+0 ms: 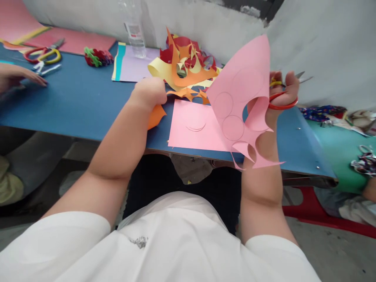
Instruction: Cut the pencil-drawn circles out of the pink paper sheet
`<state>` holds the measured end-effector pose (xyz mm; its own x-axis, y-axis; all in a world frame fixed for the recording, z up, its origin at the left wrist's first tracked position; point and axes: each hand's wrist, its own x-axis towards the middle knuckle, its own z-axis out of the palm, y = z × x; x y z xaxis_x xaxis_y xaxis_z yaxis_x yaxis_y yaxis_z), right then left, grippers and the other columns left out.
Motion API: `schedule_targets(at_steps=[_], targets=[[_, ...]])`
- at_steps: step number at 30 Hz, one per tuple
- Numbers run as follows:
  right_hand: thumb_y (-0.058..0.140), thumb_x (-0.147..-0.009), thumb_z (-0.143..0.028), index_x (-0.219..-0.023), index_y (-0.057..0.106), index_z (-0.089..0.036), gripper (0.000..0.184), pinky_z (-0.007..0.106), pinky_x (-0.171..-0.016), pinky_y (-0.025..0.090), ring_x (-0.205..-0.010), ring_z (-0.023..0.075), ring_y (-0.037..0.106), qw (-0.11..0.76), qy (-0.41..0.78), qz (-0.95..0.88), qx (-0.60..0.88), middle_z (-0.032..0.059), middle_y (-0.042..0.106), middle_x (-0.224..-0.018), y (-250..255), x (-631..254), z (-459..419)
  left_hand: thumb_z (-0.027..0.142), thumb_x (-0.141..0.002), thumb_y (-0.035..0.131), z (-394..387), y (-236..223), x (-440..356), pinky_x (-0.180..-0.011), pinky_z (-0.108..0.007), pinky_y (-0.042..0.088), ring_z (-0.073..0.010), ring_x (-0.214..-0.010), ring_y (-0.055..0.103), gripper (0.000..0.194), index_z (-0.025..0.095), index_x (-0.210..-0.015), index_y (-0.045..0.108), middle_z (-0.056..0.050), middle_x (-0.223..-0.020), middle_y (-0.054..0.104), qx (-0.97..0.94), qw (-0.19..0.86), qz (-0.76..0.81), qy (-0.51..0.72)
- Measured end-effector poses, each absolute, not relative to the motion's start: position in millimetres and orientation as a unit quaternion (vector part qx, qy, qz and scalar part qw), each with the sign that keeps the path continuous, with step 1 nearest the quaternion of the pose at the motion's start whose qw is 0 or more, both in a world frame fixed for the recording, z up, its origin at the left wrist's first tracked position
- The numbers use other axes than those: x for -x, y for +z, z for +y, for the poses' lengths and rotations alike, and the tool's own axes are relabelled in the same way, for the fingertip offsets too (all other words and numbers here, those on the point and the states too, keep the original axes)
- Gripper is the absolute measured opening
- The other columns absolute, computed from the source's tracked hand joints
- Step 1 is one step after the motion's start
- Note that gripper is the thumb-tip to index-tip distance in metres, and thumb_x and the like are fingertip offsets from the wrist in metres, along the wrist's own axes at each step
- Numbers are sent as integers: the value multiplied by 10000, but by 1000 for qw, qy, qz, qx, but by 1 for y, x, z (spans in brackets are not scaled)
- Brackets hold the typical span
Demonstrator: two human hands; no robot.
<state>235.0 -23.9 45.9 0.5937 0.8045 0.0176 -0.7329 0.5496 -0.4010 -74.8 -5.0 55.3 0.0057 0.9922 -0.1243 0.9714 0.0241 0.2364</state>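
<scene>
While your right hand (pixel 280 92) has its fingers through the red and yellow loops of the scissors (pixel 283 92) and also seems to hold up the pink sheet (pixel 241 102), you look to be between cuts: the sheet stands tilted above the worktop (pixel 79 102), with pencilled circles on it and round bites already gone from its lower edge. Your left hand (pixel 149 92) is curled shut on the orange scrap (pixel 155 115), just left of the flat pink sheet (pixel 194 125) lying at the near edge; what it pinches I cannot tell exactly. The next cut probably calls for that left hand to take the raised sheet, so the blades can open freely. Behind the flat pink sheet sits a tangled heap of offcuts (pixel 185 64), which crowds your reach. Far to the left of it, another person's hand (pixel 17 76) rests near a second pair of scissors (pixel 44 55); a plastic bottle (pixel 135 31) stands by the wall.
</scene>
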Motion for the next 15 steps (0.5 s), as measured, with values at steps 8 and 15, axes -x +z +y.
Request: schedule_targets(at_steps=[8,15], targets=[[528,-1201,-418,-741,588,-299,479,232,-804,681,-638,123,721,849,464,-107,228,-15,655,-720,55,-227,-41,229,-1004,762,-4,77,78,-1303,-533,526,-390,-1377,684,393,170,-1383,847,-128,-1405,826,-703,84,699,98],[545,-1192,-351,-798,553,-292,399,277,-648,647,-609,120,702,860,454,-117,202,-40,659,-679,52,-219,-38,696,-866,981,23,57,75,-1233,-523,551,-397,-1286,687,771,98,-1333,844,-136,-1109,851,-739,144,657,-37]])
